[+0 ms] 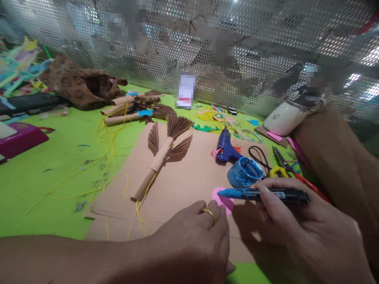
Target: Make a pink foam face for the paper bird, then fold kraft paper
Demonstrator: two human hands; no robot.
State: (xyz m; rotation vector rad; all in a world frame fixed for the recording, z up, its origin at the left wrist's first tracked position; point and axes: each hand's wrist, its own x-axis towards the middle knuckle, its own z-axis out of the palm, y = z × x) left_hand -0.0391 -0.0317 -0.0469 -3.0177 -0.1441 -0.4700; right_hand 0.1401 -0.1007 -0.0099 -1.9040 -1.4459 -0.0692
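My right hand (319, 225) is closed round a permanent marker (269, 195) with a black barrel and a blue-smeared front end. The marker's tip meets the upper part of a small pink paper circle (225, 204) lying on brown paper. My left hand (198, 228), a gold ring on one finger, is curled with its fingers together at the circle's left edge; its fingertips are partly hidden. Just beyond the marker stands an open jar of blue paint (245, 172). Left of it lies a brown paper tube with pleated fans (160, 157) and yellow string.
A blue glue gun (225, 146) lies behind the jar, with scissors (280, 161) to the right. More tubes with fans (127, 108) and a patterned cloth bag (85, 86) are back left. Brown paper sheets (118, 205) cover part of the green table (68, 157). Perforated metal stands behind.
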